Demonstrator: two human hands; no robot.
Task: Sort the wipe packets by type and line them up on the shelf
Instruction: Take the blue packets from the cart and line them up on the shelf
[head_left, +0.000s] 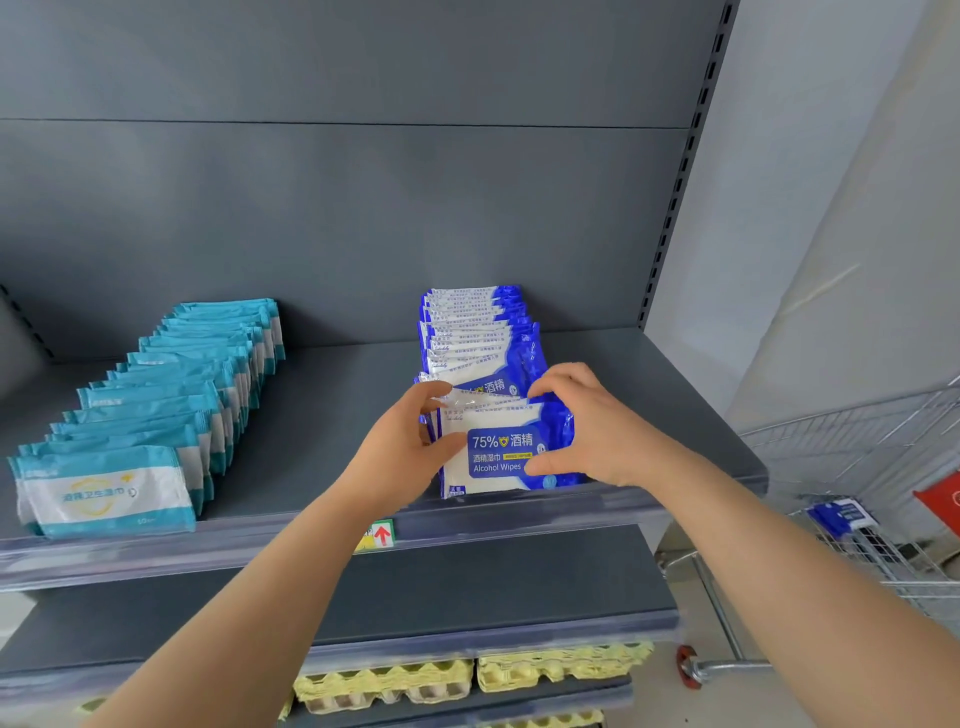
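A row of blue-and-white alcohol wipe packets (475, 332) stands upright on the grey shelf (332, 415), running from back to front at the right. My left hand (402, 447) and my right hand (587, 426) grip the front blue packets (498, 452) from both sides, near the shelf's front edge. A second row of teal-and-white wipe packets (171, 395) leans in a line at the left of the same shelf, its front packet (104, 493) facing me.
A wire shopping cart (872, 525) stands to the right with more blue packets (839, 514) in it. A price tag with a red arrow (382, 535) sits on the shelf rail. Lower shelves hold yellow egg cartons (467, 670).
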